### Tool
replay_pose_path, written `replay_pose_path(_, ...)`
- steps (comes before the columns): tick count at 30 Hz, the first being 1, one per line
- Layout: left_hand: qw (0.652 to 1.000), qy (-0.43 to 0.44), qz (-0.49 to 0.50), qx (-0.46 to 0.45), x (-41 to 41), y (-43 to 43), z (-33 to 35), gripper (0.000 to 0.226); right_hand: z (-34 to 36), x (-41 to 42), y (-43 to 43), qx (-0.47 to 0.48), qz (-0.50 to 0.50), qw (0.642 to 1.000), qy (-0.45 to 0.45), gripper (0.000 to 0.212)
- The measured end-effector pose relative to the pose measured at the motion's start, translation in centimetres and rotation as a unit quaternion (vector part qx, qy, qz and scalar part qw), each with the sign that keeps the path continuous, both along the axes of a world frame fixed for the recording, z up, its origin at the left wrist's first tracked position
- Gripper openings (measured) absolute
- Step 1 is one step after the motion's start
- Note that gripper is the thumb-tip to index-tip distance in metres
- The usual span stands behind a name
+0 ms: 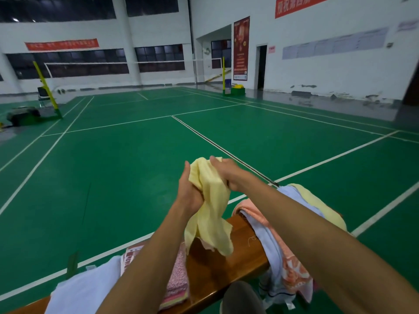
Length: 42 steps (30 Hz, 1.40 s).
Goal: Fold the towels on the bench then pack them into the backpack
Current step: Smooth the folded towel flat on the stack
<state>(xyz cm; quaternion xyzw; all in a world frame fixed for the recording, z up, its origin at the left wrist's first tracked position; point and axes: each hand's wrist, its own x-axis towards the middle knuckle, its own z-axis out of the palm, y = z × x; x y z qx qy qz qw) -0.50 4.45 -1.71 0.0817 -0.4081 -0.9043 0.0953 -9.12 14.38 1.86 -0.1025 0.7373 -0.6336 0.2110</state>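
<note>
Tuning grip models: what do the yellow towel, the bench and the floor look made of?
Yellow towel: soft thin cloth, likely cotton or microfibre; it hangs limp in folds from both hands. Bench: wood, glossy varnish; brown grain with sheen. Floor: green sports surface, probably vinyl; smooth, slightly reflective, painted white lines.

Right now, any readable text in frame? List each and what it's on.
Red banner, top right wall: large yellow characters, cut off and blurred, not reliably readable.
Red banner, left wall: too blurred.
Red vertical poster: too small.
Pale wall notices: too small.
Yellow towel, gripped by the left hand and right hand: no text.
</note>
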Motion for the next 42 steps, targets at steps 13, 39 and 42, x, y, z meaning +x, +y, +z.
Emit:
replay_pose_path(13, 0.978, -0.071, -0.079, -0.181, 1.3, -0.9, 0.9, 0.053, 1.1, -0.1, 1.6, -0.104, 0.042, 0.987, -0.112, 0.036)
replay_pose_path(39, 0.937, -0.182, 0.165, -0.247, -2.1, -5.1, 3.0, 0.034, 3.9, -2.5, 4.4, -0.053, -0.027, 0.998, -0.008, 0.014)
replay_pose_path(42, 0.925, -0.202, 0.164, -0.277, -1.8, -7.6, 4.0, 0.023, 4.2, -3.1, 4.9, 0.019, -0.007, 1.000, 0.017, 0.037)
